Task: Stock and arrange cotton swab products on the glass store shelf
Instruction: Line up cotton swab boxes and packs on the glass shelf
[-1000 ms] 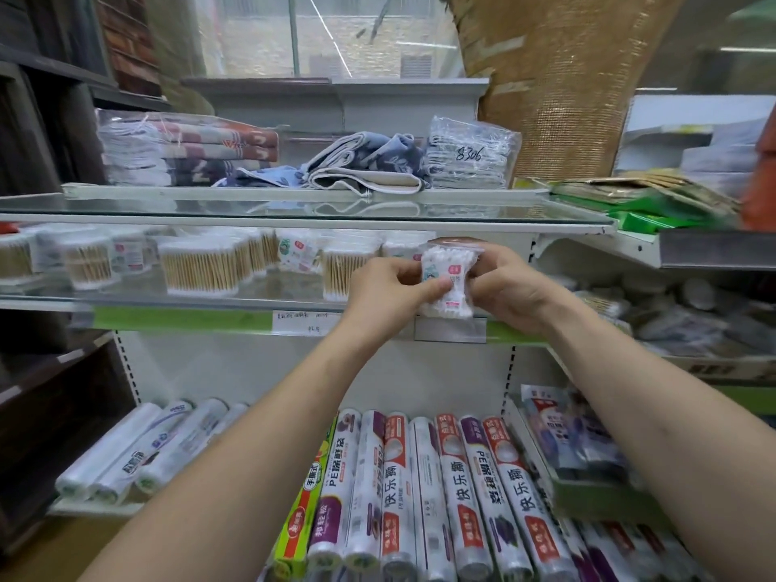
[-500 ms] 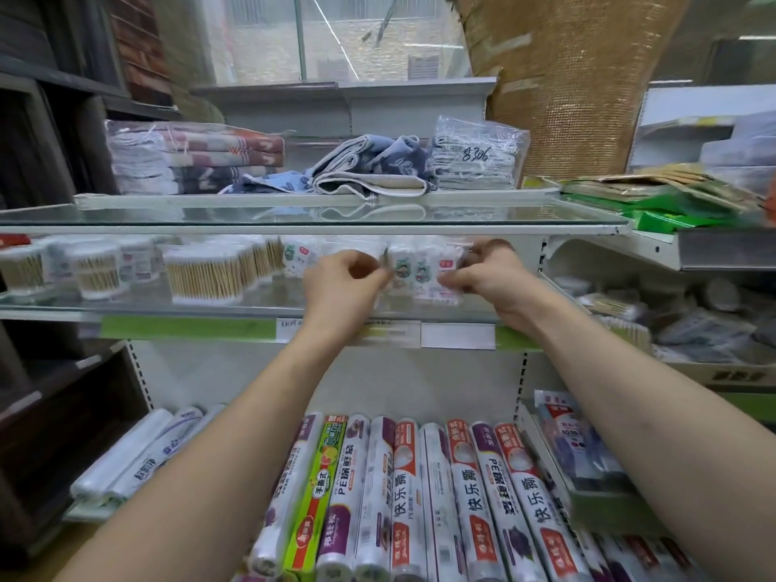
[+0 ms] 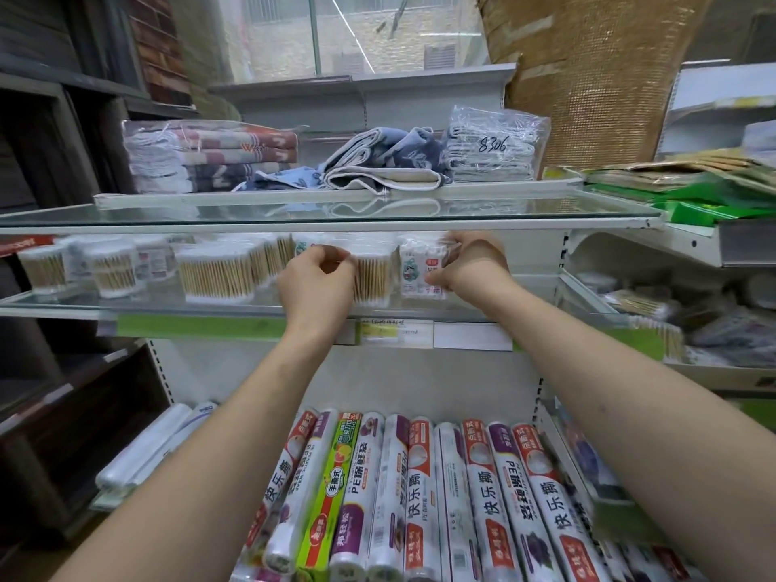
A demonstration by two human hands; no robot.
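Note:
A white cotton swab pack (image 3: 421, 266) with a printed label stands on the glass shelf (image 3: 84, 305), right of a clear pack of wooden-stick swabs (image 3: 375, 280). My right hand (image 3: 467, 262) grips the white pack, fingers over its top and thumb on its front. My left hand (image 3: 315, 276) has curled fingers pinching at the upper left edge of the wooden-stick pack. Further clear swab packs (image 3: 218, 273) and round swab tubs (image 3: 112, 268) line the shelf to the left.
An upper glass shelf (image 3: 294, 217) sits close above the swabs, carrying folded towels (image 3: 210, 155) and a bagged bundle (image 3: 491, 147). Below lie rolls of plastic bags (image 3: 420, 489). More goods fill the neighbouring shelf unit (image 3: 655, 312) on the right.
The white pack went from in front of the shelf edge onto the glass, beside the wooden-stick pack. My left hand came off it and shifted left; my right hand stayed on it.

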